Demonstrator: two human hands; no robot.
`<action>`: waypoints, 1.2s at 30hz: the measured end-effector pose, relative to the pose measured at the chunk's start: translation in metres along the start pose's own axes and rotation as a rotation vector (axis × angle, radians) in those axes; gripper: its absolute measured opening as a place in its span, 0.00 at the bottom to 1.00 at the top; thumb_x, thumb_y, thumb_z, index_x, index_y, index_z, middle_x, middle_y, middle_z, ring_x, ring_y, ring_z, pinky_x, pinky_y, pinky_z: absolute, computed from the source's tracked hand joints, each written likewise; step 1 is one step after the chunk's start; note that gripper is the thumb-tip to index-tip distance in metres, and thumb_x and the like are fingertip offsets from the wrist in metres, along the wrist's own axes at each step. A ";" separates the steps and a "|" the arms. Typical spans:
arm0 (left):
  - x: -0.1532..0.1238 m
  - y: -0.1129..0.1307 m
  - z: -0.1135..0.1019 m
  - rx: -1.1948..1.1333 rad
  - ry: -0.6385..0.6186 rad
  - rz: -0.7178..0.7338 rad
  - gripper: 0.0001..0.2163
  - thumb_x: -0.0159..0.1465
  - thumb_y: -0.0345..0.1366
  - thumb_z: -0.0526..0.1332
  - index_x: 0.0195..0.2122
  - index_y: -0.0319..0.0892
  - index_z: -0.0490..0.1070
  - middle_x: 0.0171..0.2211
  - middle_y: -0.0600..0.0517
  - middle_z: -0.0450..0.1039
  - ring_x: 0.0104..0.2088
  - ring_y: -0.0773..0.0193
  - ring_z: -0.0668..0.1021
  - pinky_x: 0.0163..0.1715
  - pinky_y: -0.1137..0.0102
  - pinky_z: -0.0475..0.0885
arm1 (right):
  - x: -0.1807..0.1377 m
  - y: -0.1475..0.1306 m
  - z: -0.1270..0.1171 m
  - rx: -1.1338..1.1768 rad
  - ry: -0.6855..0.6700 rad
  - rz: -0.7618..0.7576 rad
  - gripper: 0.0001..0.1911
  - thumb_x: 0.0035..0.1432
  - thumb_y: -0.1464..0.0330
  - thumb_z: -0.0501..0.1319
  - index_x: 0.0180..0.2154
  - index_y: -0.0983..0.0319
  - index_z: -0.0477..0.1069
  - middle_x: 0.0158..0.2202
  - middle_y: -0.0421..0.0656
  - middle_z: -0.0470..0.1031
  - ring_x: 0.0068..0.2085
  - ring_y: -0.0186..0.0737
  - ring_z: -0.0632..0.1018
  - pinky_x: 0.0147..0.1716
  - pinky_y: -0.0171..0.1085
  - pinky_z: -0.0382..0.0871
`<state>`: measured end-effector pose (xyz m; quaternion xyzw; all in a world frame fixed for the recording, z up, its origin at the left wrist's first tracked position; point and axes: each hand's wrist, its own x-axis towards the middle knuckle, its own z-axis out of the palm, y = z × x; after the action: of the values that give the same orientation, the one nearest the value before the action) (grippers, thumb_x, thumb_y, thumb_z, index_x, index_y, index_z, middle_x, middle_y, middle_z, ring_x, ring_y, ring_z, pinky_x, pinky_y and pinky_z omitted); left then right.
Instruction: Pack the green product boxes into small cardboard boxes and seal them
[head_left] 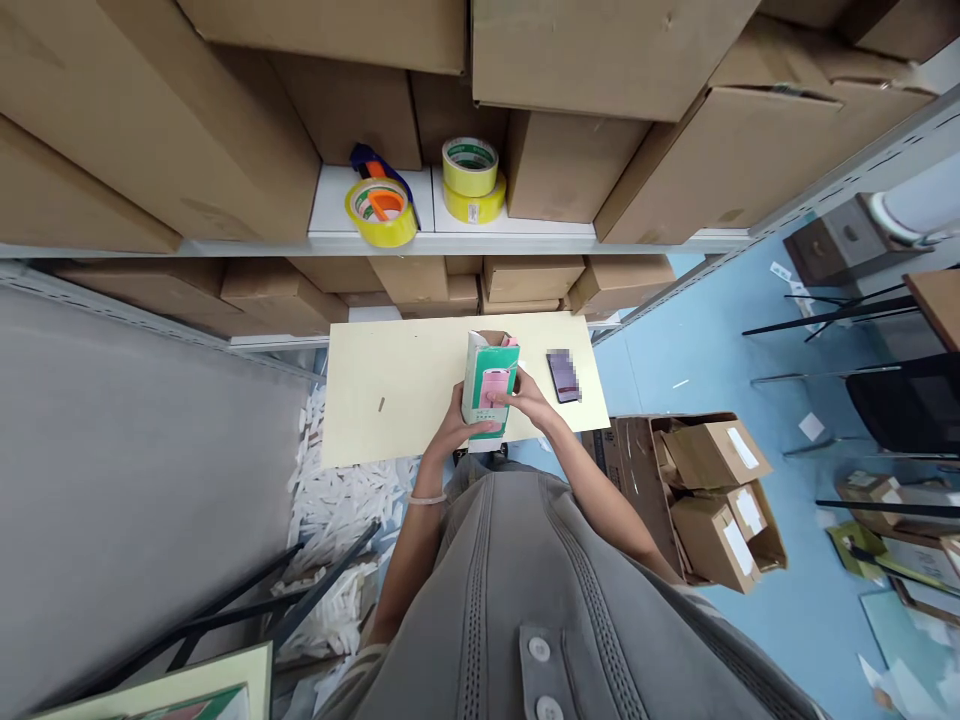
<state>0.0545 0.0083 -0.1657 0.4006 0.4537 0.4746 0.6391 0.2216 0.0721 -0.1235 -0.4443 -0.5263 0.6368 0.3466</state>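
Note:
A white and green product box (491, 388) with a pink item pictured on its front is held upright over the table's front part. Its upper end seems to be open, with something pink showing at the top right corner. My left hand (455, 428) grips the lower left side, thumb across the front. My right hand (531, 398) grips the right side, thumb on the picture. Below lies a pale yellow tabletop (390, 370). A dark phone (563, 376) rests on it to the right of my right hand, and a small brown scrap (381, 404) lies to the left.
Behind the table, a shelf (525, 236) carries cardboard boxes, a tape dispenser (381, 205) and stacked yellow tape rolls (472, 180). A large carton (637, 470) with smaller boxes stands on the floor at right. Shredded paper (345, 500) covers the floor at left, near dark metal legs (322, 590).

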 end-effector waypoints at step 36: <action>-0.020 0.015 -0.052 0.174 -0.207 -0.057 0.37 0.63 0.59 0.52 0.69 0.48 0.48 0.64 0.43 0.60 0.54 0.52 0.72 0.53 0.59 0.67 | 0.018 0.059 0.030 0.816 0.268 0.961 0.18 0.57 0.53 0.59 0.31 0.62 0.66 0.23 0.40 0.69 0.26 0.35 0.73 0.24 0.31 0.72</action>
<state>-0.0021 -0.0035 -0.1616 0.4883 0.4362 0.3710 0.6585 0.1889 0.0653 -0.1833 -0.5387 0.0640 0.8089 0.2267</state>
